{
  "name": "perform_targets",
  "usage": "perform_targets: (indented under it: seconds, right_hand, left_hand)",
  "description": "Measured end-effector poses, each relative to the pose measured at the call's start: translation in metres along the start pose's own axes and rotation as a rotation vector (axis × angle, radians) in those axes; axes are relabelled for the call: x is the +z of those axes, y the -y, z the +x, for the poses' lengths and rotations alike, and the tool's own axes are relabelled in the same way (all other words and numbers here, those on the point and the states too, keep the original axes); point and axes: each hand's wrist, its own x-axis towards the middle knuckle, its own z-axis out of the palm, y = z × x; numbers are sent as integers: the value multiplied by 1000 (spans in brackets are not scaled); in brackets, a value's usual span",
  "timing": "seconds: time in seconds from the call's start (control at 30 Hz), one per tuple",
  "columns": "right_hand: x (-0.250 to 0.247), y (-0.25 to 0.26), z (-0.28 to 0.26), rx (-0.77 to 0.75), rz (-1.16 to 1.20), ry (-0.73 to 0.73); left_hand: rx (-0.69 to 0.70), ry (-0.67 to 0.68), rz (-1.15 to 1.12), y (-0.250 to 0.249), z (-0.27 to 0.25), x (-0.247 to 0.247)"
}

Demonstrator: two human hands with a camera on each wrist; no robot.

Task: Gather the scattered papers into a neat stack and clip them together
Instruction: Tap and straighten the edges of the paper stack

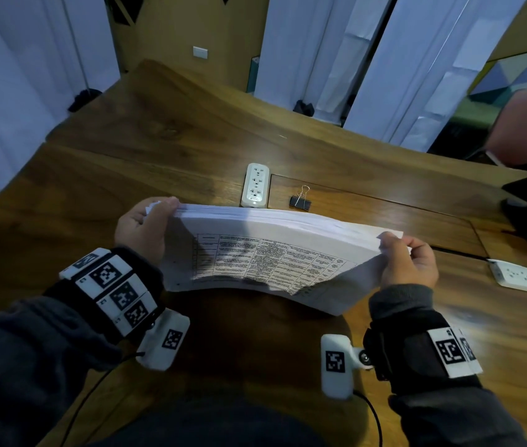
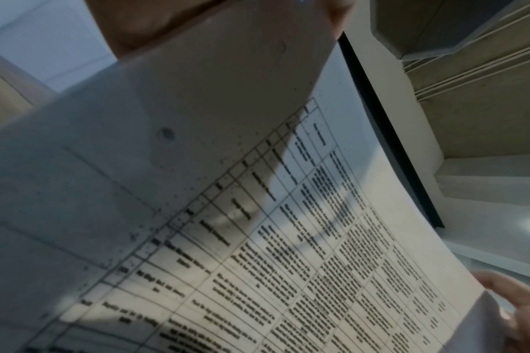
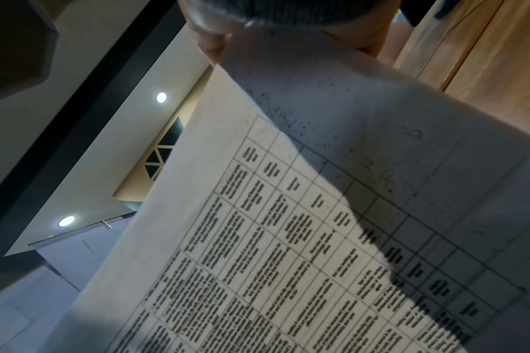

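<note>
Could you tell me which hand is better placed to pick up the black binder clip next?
Probably the right hand. The black binder clip lies on the wooden table beyond the white paper stack, nearer that side; the left hand could keep its grip.

We record a dark wooden bench point(image 1: 165, 130) with a wavy far edge and visible grain. Behind it hang pale curtains point(image 1: 291, 43), with tan wall panels point(image 1: 191, 24) between them carrying a white wall plate point(image 1: 200, 52). A patch of multicoloured triangles point(image 1: 513, 75) shows at the far right. From the right wrist view we note a pale ceiling with two round recessed lights point(image 3: 161, 97) and a dark beam point(image 3: 85, 100).
</note>
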Motion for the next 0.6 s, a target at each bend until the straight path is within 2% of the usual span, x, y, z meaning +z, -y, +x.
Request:
perform_targets:
  seconds: [0.13,0.27,0.4,0.6]
  right_hand:
    - [1,1,-3,-5,6,5]
    - [2,4,-2,14,-5,-9]
    - [5,8,0,47,-23,-11]
    - [6,7,2,33,-37,-13]
  left_hand:
    - [-16,-26,-19,0,-2,2]
    - [59,-14,40,-5,-4,5]
    - [76,-25,58,-6,-3,5]
    - [46,-16,31,-6,-2,5]
